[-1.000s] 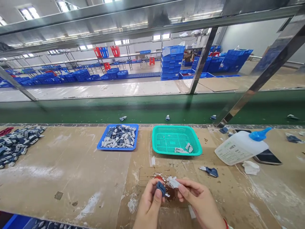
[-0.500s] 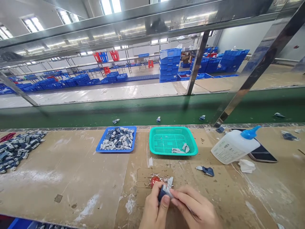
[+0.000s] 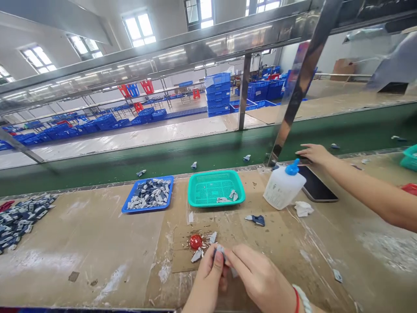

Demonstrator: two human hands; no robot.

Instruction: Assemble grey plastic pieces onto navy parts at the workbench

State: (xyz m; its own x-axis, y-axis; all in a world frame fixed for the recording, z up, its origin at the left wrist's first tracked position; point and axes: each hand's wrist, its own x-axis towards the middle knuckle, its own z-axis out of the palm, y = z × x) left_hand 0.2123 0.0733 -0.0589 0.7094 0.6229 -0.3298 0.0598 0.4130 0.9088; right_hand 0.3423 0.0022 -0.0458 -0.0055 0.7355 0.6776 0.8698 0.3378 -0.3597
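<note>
Low over the front of the bench, my left hand point(image 3: 207, 270) pinches a small dark-blue and grey plastic part point(image 3: 220, 250) between thumb and fingers. My right hand point(image 3: 259, 270) meets it from the right, its fingertips closed on the same part. Fingers cover most of the part. Just beyond the hands is a glossy red round thing point(image 3: 196, 241) on a wet, stained patch of cardboard. Beside it lie a light grey piece point(image 3: 196, 254) and another grey piece point(image 3: 213, 237). A blue-and-grey part point(image 3: 255, 220) rests farther right.
A blue tray point(image 3: 124, 209) holds many parts; a green basket point(image 3: 241, 198) holds a few grey pieces. To the right stand a white bottle point(image 3: 282, 189), a phone point(image 3: 319, 184) and crumpled tissue point(image 3: 303, 208). Another person's hand point(image 3: 313, 153) reaches over the green belt point(image 3: 215, 150). Parts are piled left point(image 3: 22, 219).
The view has swung right. Another person's arm has come in over the belt at the right. The part in my hands is turned and more covered; grey pieces now show beside the red round thing.
</note>
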